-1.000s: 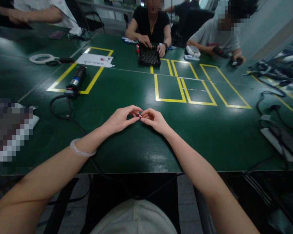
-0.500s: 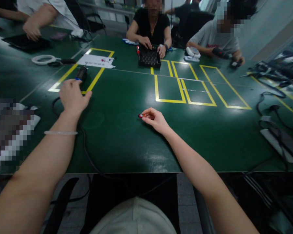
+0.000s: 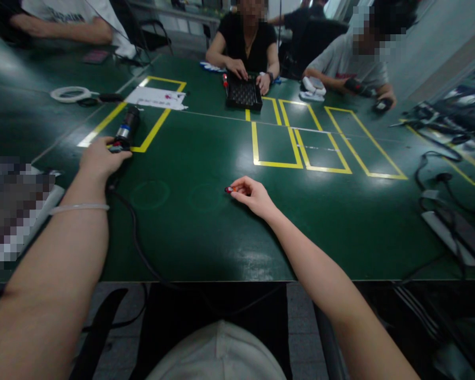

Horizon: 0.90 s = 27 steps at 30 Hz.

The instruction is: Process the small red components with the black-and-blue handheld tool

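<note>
My left hand point(image 3: 101, 161) is at the near end of a black cylindrical power tool point(image 3: 127, 126) with blue and silver bands. Its thumb and fingers close around the tool's reddish-grey end, partly hiding it. A black cord point(image 3: 133, 221) runs from below this hand toward the table's front edge. My right hand point(image 3: 250, 194), fingertips pinched together, holds a small red, black and orange piece point(image 3: 228, 189) just over the green table point(image 3: 206, 237). Too little of that piece shows to tell its kind.
Yellow tape frames point(image 3: 277, 163) mark the tabletop. A white paper point(image 3: 154, 98) and a coiled white cable point(image 3: 71, 94) lie at back left. Across the table, a person has both hands at a black tray point(image 3: 243, 97). Black cords point(image 3: 423, 158) lie at right.
My left hand has drawn back and to the left, uncovering the tool's banded middle. My right hand has stayed put with its small piece. The co-worker's hand at far left has moved away.
</note>
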### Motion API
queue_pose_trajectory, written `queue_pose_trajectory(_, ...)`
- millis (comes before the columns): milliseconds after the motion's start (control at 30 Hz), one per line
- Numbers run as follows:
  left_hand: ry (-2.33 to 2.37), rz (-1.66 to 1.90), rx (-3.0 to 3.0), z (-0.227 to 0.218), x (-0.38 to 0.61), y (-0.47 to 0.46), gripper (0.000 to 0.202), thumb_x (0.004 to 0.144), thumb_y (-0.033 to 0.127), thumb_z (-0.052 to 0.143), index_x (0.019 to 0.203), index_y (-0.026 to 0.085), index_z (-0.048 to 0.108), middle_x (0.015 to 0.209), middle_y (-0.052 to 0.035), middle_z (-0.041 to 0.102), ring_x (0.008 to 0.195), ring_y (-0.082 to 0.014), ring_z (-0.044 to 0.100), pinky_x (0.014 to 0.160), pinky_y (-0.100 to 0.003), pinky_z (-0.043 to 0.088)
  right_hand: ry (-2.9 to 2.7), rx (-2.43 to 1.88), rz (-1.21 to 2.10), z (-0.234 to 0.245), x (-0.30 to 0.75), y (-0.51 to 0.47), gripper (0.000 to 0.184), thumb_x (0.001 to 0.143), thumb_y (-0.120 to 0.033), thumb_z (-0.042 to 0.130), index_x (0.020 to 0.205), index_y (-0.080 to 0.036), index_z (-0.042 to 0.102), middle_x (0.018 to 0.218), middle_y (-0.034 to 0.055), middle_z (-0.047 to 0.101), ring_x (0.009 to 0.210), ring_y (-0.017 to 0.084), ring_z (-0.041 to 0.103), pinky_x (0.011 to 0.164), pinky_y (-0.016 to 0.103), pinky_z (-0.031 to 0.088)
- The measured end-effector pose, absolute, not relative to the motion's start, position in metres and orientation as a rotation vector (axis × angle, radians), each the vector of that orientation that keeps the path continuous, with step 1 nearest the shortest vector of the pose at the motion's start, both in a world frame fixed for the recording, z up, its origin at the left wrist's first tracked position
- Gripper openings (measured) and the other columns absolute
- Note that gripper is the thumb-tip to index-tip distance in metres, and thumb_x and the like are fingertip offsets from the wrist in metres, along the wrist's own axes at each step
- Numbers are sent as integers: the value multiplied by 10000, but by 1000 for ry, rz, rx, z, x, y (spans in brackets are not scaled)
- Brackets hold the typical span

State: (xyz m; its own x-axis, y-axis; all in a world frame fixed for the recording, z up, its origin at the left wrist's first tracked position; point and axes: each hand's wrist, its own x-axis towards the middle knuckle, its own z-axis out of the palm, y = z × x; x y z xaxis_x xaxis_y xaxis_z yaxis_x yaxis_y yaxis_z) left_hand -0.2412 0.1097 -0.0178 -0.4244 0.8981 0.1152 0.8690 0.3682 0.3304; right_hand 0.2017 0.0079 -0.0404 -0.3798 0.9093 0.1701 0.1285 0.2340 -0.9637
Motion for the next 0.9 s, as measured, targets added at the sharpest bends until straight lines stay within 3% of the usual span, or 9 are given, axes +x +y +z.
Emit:
queue_pose_trajectory(100,2516,525,1645,-19,-243,110,726,836,474,738,1466,185,522,1112,-23,562,889,-146,459,938,-333,438,-1700,-978,1225,-42,201,8,264,792,-359,706,980,-190,627,800,-7,631,644,104,515,641,262,456)
queue_pose_trajectory(233,2495,521,1674,-16,-227,103,755,788,472,781,1407,112,542,1127,-42,588,878,-143,483,877,-291,442,-1688,-982,1229,-43,201,7,276,784,-369,717,974,-189,629,787,-11,624,644,105,513,637,261,447)
queue_pose_trajectory(500,2259,534,1922,-3,-152,77,747,756,479,753,1360,93,544,1313,-159,545,1099,-290,578,963,-494,481,-1716,-1036,1153,-37,201,5,247,793,-370,710,953,-197,638,707,-33,575,618,113,499,618,266,430)
queue_pose_trajectory(667,2129,455,2125,-2,-95,56,718,765,494,711,1364,145,523,1367,-188,523,1197,-372,589,952,-495,520,-1715,-1049,1094,-36,201,5,250,791,-365,704,960,-197,628,747,-20,606,635,117,511,637,272,444)
queue_pose_trajectory(900,1874,413,2355,-2,-36,24,683,805,485,662,1381,162,486,1380,-157,519,1188,-357,607,905,-462,556,-1767,-1033,990,-35,203,5,225,823,-343,667,976,-210,571,853,-5,635,653,119,513,666,281,447)
